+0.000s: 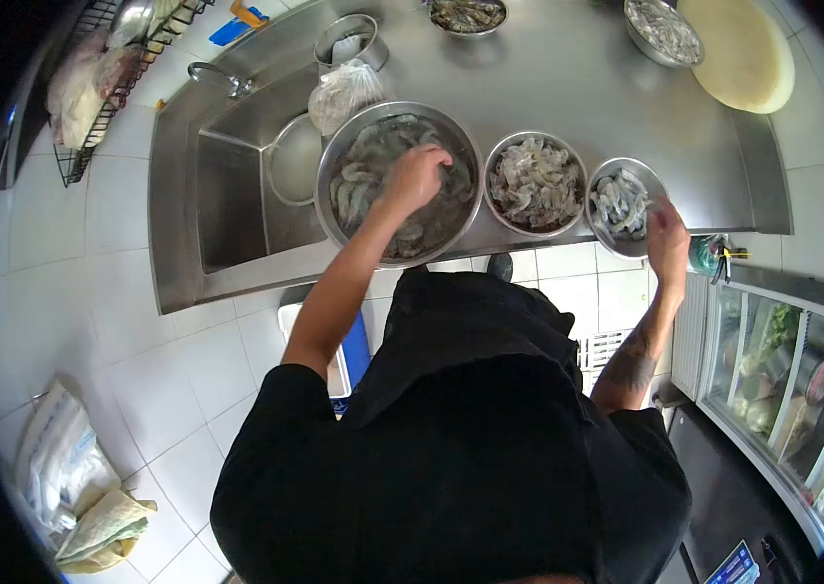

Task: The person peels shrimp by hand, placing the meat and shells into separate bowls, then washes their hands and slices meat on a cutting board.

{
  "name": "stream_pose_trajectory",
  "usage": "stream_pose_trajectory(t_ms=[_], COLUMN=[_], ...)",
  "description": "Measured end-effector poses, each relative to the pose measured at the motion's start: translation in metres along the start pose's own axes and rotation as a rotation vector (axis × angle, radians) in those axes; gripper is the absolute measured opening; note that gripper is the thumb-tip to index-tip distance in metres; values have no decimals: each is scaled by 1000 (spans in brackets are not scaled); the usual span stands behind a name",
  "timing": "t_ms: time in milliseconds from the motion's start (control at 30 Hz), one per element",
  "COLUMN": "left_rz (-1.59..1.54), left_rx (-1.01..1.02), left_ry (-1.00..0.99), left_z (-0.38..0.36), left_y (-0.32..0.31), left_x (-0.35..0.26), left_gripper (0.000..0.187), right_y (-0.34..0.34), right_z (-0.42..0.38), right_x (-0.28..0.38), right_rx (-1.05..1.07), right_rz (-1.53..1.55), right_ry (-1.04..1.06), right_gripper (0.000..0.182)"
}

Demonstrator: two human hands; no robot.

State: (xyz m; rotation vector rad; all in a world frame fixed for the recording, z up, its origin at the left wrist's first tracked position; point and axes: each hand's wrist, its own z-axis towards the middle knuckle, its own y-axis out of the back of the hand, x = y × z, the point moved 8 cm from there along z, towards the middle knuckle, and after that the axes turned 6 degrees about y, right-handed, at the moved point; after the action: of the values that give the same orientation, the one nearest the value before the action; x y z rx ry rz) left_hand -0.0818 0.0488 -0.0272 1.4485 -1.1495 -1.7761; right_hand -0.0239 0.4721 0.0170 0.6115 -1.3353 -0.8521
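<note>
A large steel bowl (322, 204) at the counter's front holds whole grey shrimp (358, 185) in cloudy water. My left hand (416, 177) hangs over its middle with curled fingers; what they hold, if anything, is hidden. Right beside it stands a medium steel bowl (537, 233) heaped with shrimp shells (534, 180). Farther right, a smaller steel bowl (647, 173) contains pale peeled shrimp (618, 202). At that bowl's right rim is my right hand (667, 238), its fingertips smeared by motion.
Left of the large bowl lie a sink (227, 204), a faucet (227, 83), a round container (295, 161) and a filled plastic bag (346, 95). Farther back are a steel pot (373, 49), two more bowls and a round cutting board (743, 54). A glass-door fridge (791, 389) stands at right.
</note>
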Motion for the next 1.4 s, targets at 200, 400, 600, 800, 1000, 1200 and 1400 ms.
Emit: stream_pose_trajectory(t_ms=[200, 400, 600, 800, 1000, 1200, 1400], left_rz=[380, -79, -721, -806, -487, -255, -634], left_rx=[112, -73, -47, -131, -331, -403, 72], left_ry=[-100, 63, 206, 107, -183, -253, 341], left_z=[-9, -7, 6, 22, 14, 20, 52], left_y=[-26, 19, 46, 30, 15, -19, -31], left_x=[25, 27, -19, -72, -125, -128, -46], left_gripper=[38, 24, 20, 17, 20, 15, 22], right_y=[-41, -89, -111, -118, -122, -137, -120], right_z=[5, 3, 11, 27, 23, 15, 8], right_x=[80, 161, 210, 200, 156, 127, 141], right_rx=[35, 197, 39, 41, -9, 19, 112], right_rz=[190, 332, 255, 121, 242, -17, -63], right_ry=[262, 436, 662, 752, 726, 565, 471], right_gripper=[25, 23, 32, 22, 23, 13, 24])
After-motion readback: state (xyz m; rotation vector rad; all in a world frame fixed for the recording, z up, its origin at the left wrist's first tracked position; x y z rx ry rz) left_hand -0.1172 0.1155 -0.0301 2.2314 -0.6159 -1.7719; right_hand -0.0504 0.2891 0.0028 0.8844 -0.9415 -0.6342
